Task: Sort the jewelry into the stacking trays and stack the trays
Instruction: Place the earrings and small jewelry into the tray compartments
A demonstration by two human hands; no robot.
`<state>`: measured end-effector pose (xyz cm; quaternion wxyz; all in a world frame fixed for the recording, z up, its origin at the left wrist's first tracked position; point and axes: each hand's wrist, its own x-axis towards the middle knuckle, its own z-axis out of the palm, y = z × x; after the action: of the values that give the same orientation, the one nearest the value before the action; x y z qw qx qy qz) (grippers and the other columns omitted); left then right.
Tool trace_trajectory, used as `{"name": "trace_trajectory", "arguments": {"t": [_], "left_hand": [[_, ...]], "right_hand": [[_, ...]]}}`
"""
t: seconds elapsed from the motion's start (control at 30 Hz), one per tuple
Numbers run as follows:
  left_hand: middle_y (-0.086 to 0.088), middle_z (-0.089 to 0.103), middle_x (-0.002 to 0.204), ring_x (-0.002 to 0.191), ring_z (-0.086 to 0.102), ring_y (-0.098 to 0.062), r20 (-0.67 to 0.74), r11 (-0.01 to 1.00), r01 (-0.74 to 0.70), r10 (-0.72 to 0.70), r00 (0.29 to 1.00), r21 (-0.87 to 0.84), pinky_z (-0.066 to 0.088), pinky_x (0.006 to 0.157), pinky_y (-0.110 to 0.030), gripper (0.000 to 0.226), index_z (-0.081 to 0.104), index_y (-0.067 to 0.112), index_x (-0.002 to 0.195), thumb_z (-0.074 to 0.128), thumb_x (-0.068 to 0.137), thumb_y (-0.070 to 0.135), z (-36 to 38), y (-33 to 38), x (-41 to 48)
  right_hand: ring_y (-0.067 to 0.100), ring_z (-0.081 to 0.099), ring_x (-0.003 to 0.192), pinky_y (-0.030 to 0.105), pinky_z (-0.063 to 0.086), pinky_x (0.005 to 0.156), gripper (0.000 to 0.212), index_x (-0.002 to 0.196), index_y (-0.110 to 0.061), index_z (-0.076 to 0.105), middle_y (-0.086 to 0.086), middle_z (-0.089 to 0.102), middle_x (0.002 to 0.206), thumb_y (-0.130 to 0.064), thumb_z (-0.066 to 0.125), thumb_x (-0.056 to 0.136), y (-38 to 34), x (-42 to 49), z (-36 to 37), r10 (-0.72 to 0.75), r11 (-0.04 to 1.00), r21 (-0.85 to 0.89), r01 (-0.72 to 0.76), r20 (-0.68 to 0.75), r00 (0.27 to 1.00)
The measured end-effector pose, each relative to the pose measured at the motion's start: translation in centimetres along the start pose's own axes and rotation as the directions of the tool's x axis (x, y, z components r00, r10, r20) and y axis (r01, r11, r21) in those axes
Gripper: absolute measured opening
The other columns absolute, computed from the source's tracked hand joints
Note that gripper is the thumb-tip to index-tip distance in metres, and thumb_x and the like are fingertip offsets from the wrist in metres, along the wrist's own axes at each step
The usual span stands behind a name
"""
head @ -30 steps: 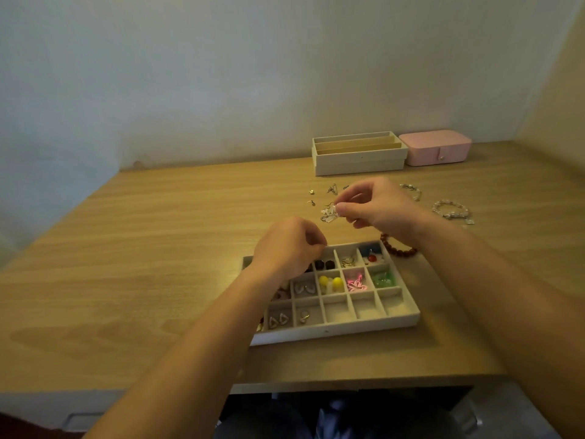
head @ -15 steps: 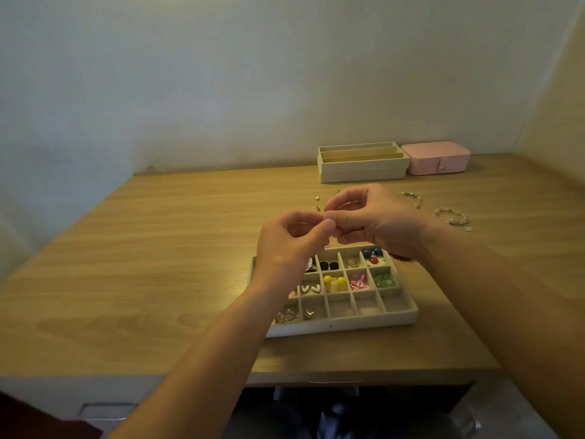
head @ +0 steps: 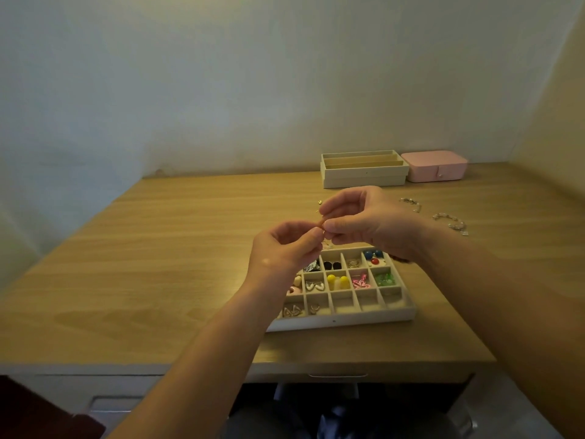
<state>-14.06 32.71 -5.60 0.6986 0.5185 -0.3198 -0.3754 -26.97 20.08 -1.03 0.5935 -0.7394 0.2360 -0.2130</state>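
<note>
Where the two hands meet in the air above the far edge of the compartment tray, a small piece of jewelry (head: 323, 224) sits pinched between their fingertips, too tiny to make out its kind. The left hand (head: 285, 248) nips it between thumb and forefinger, the other fingers curled in. The right hand (head: 370, 223) nips the same piece from the other side, its remaining fingers loosely bent.

Beneath them the compartment tray (head: 348, 315) lies flat on the wooden table (head: 158, 248), near the front edge. Its cells hold black studs (head: 332, 265), blue and red studs (head: 373, 257), a yellow pair (head: 337, 280), a pink piece (head: 361, 282), green pieces (head: 384, 279) and silver hearts (head: 315, 285); several cells in the front row are bare.

Beyond the hands two beaded bracelets (head: 451, 221) lie loose on the table to the right, and a tiny stud (head: 319, 202) to the left. Against the wall stand the stacked trays (head: 364, 175), with a pink box (head: 437, 166) just beside them.
</note>
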Motion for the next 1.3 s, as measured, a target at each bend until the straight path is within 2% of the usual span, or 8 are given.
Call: {"name": "trace_trajectory", "arguments": {"t": [0.07,0.3,0.43,0.57,0.83,1.07,1.17,1.3], "left_hand": [[-0.009,0.073,0.085,0.082,0.070,-0.017,0.017,0.999,0.012,-0.011,1.000,-0.048,0.058,0.075,-0.024,0.009,0.075,0.011,0.091,0.076,0.085,0.005,-0.2,0.3,-0.3],[-0.008,0.073,0.087,0.086,0.070,-0.018,0.049,0.999,-0.045,0.044,0.998,0.005,0.057,0.077,-0.025,0.010,0.071,0.012,0.097,0.069,0.091,0.004,-0.5,0.6,-0.9],[-0.008,0.073,0.087,0.085,0.069,-0.017,0.045,0.999,-0.032,0.033,0.998,-0.027,0.057,0.077,-0.026,0.009,0.071,0.012,0.096,0.069,0.090,0.005,-0.5,0.6,-0.9],[-0.009,0.073,0.087,0.086,0.070,-0.018,0.050,0.998,-0.006,0.009,0.999,-0.058,0.057,0.077,-0.025,0.010,0.073,0.010,0.096,0.069,0.090,0.004,-0.6,0.6,-1.0],[-0.011,0.074,0.089,0.084,0.070,-0.018,0.094,0.988,0.040,-0.026,0.995,-0.151,0.059,0.075,-0.023,0.013,0.071,0.007,0.099,0.068,0.088,0.001,-0.6,0.4,-1.2],[-0.012,0.076,0.089,0.084,0.073,-0.019,0.078,0.998,0.050,-0.047,0.996,-0.032,0.059,0.075,-0.024,0.014,0.070,0.006,0.101,0.063,0.093,-0.003,-1.5,-0.1,-1.3],[-0.009,0.077,0.087,0.082,0.072,-0.018,0.015,0.989,0.028,-0.030,0.999,0.145,0.060,0.075,-0.028,0.015,0.069,0.009,0.098,0.060,0.094,-0.003,-1.9,-0.3,-1.4],[-0.005,0.077,0.085,0.077,0.068,-0.014,-0.036,0.925,-0.055,0.074,0.997,0.377,0.058,0.068,-0.033,0.017,0.071,0.015,0.092,0.063,0.090,0.000,-2.6,-0.9,-1.6]], "right_hand": [[0.027,0.077,0.089,0.033,0.063,0.075,0.027,0.110,-0.007,0.071,0.011,0.077,0.097,-0.002,0.077,0.084,-0.1,0.0,0.1,-0.006,1.000,0.016,0.006,0.000,1.000],[0.021,0.074,0.081,0.030,0.061,0.071,0.025,0.112,-0.007,0.071,0.007,0.075,0.095,0.002,0.072,0.089,-0.6,0.0,0.3,-0.009,0.996,0.084,0.004,0.059,0.998],[0.023,0.075,0.088,0.029,0.062,0.075,0.023,0.111,-0.003,0.070,0.011,0.076,0.096,0.006,0.068,0.089,-0.7,-0.1,0.2,-0.002,0.990,0.139,-0.010,0.085,0.996],[0.026,0.076,0.094,0.030,0.062,0.079,0.023,0.109,-0.004,0.072,0.011,0.077,0.099,0.003,0.073,0.087,-0.6,-0.2,0.1,-0.020,0.999,0.045,0.017,0.068,0.997],[0.024,0.076,0.091,0.029,0.062,0.075,0.019,0.107,-0.007,0.072,0.006,0.077,0.095,-0.002,0.073,0.089,-0.6,-0.5,0.2,-0.060,0.996,-0.063,0.064,0.058,0.997],[0.020,0.076,0.088,0.028,0.062,0.075,0.019,0.102,-0.011,0.074,0.002,0.077,0.092,-0.001,0.075,0.087,-0.6,-0.4,0.4,-0.042,0.983,-0.176,0.056,0.085,0.996],[0.020,0.076,0.087,0.027,0.062,0.074,0.019,0.102,-0.011,0.074,0.004,0.077,0.093,-0.001,0.076,0.086,-0.6,-0.3,0.5,-0.025,0.975,-0.219,0.047,0.100,0.995],[0.014,0.075,0.083,0.021,0.059,0.069,0.018,0.099,-0.014,0.075,0.000,0.077,0.088,-0.004,0.079,0.084,-0.3,-0.3,0.7,0.011,0.944,-0.329,0.034,0.132,0.991]]}}
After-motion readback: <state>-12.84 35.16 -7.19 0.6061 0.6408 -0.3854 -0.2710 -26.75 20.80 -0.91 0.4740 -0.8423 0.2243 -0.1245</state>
